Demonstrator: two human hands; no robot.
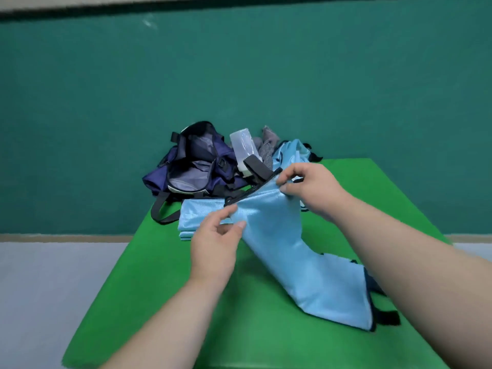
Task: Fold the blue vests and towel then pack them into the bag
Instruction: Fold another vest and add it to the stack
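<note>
Both the L hand (pixel 215 242) and R hand (pixel 311 187), apart, pinch the black-trimmed top edge of the shiny light-blue fabric vest (pixel 300 267) above the green table (pixel 159 288) centre, tail draped toward near-right corner; risk: slick cloth may slip, skewing the fold.

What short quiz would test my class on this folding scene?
1. True or false: the bag is zipped shut.
2. What grips the vest? A: left hand only. B: right hand only. C: both.
3. Fill in: the folded stack lies on a ___ table.
Key: 1 false; 2 C; 3 green.
</note>
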